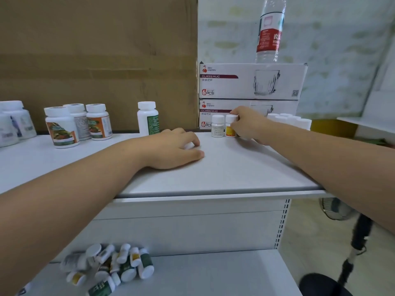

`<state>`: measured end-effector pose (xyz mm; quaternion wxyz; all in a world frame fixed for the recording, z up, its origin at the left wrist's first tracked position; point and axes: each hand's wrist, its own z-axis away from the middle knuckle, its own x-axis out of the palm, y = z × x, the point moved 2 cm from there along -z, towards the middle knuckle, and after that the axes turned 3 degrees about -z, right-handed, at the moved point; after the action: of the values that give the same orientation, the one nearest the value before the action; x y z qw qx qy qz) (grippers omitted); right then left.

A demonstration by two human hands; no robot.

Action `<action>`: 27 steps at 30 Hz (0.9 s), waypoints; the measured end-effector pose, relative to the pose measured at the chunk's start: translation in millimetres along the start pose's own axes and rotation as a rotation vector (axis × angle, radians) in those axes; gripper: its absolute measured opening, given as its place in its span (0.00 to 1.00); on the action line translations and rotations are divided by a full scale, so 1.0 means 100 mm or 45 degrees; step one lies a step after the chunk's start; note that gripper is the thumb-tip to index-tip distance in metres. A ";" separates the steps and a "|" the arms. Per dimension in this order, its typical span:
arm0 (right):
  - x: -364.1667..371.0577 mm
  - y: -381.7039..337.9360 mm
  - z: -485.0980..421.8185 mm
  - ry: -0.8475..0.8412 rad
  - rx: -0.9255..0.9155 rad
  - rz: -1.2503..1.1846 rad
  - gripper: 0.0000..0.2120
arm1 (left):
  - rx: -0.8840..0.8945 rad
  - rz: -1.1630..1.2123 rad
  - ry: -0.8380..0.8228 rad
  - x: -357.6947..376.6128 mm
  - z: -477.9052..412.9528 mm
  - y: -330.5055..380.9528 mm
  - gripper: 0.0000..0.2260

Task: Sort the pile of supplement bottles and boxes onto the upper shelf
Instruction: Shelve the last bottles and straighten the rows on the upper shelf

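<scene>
The upper shelf (235, 174) carries the sorted stock along its back edge. Two stacked mug boxes (252, 82) stand behind its back right corner. The pile (111, 265) still to be sorted lies on the lower shelf (213, 274), near its left edge. The left hand (175, 146) rests mid-shelf with fingers bent down. Something pale shows under them, but I cannot tell whether they hold it. The right hand (248, 124) pinches the yellow bottle (230, 130) near its cap, at the back edge and just beside the small white bottle (217, 126). The gap is tight: a sideways nudge on release could topple the white one, and the withdrawing wrist could clip the white caps (288, 120) behind it.
</scene>
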<state>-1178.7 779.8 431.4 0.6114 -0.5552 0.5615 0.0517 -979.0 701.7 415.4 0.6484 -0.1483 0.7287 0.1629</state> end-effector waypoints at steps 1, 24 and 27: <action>0.01 0.01 -0.01 0.003 -0.006 -0.018 0.21 | 0.002 -0.001 0.002 0.00 -0.01 0.00 0.21; 0.04 -0.72 1.35 -0.116 -0.195 0.545 0.15 | -0.144 -0.270 -0.047 -0.52 0.96 -0.59 0.13; 0.18 -0.97 1.73 -0.088 -0.239 0.529 0.16 | -0.133 -0.238 -0.029 -0.59 1.47 -0.83 0.13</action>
<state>-997.2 860.5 435.5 0.5522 -0.4799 0.6352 0.2476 -805.0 690.2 454.5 0.6603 -0.2472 0.6949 0.1410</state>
